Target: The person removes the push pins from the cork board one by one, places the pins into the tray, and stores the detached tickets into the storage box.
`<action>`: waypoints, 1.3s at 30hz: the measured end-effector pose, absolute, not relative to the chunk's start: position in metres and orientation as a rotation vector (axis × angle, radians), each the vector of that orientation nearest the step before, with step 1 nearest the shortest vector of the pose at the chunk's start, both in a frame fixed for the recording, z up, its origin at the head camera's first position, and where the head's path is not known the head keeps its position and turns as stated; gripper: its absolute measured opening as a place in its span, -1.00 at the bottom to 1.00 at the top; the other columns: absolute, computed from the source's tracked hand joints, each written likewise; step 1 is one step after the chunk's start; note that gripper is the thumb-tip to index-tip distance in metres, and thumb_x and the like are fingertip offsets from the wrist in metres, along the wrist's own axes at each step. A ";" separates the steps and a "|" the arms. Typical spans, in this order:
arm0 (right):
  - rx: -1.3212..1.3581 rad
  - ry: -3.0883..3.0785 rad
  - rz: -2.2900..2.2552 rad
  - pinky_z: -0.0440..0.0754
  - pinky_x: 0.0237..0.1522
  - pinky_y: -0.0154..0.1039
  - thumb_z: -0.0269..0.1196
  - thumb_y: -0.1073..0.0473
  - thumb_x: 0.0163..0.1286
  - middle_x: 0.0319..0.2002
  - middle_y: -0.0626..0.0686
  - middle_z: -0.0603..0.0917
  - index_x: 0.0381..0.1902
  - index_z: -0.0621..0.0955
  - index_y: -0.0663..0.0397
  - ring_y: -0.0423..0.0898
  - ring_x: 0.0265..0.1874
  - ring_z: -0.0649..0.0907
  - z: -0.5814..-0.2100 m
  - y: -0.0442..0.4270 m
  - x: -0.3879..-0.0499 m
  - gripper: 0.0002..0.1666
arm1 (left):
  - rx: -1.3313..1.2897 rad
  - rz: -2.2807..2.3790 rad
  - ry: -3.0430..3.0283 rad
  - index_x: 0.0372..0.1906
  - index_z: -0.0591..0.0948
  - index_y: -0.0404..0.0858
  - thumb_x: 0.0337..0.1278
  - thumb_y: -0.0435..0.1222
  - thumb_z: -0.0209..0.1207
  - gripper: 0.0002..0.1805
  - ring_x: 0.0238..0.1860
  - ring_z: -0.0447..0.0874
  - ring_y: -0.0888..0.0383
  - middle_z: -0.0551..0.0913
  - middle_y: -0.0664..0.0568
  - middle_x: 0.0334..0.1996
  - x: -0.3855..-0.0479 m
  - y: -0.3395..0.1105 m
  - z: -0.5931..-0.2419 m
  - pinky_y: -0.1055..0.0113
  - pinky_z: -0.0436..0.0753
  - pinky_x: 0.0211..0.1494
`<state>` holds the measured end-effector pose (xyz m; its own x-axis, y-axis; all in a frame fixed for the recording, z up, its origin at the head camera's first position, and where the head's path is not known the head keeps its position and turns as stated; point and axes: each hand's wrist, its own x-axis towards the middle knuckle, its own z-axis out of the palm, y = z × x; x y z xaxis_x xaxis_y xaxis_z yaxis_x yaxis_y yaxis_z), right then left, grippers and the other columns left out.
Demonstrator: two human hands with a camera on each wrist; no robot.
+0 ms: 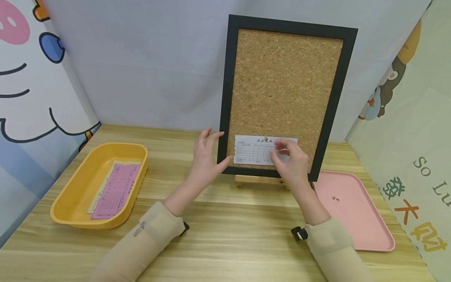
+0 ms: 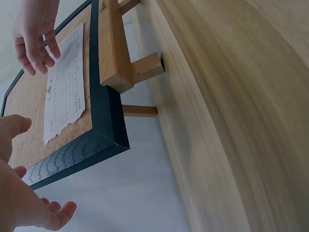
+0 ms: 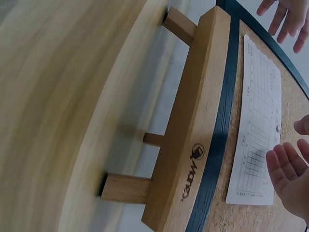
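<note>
A white printed form [image 1: 246, 149] hangs low on the framed corkboard [image 1: 285, 78], held by a small push pin [image 1: 266, 138] at its top middle. My right hand [image 1: 291, 160] hovers in front of the form's right part, fingers bent and apart from the thumb, with nothing visible between them. At the board's lower left edge is my left hand [image 1: 206, 158], its fingers spread and holding nothing. In the left wrist view the form [image 2: 66, 82] shows a ragged short edge. The board stands on a wooden easel [image 3: 186, 121].
To the left, a yellow basin [image 1: 70, 188] contains pink slips [image 1: 118, 190] and a pale yellow slip [image 1: 96, 201] beneath. A pink tray [image 1: 356, 219] at the right, partly behind my right forearm, bears a few tiny dark pins [image 1: 335, 199]. A light curtain [image 1: 158, 70] hangs behind the table.
</note>
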<state>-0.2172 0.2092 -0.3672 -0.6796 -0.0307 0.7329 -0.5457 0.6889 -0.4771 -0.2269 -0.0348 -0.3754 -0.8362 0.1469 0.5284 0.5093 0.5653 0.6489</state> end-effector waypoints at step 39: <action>0.308 -2.179 0.682 0.55 -0.41 -0.15 0.27 0.27 0.21 -0.43 0.14 0.58 -0.32 0.60 0.24 0.00 -0.43 0.58 -0.371 0.187 -0.246 -0.88 | -0.506 -1.042 -2.478 0.04 0.41 -0.05 -0.01 -0.23 0.36 -0.50 0.40 -0.03 -0.25 -0.01 -0.30 0.41 -0.250 -0.002 -0.378 -0.27 0.17 0.25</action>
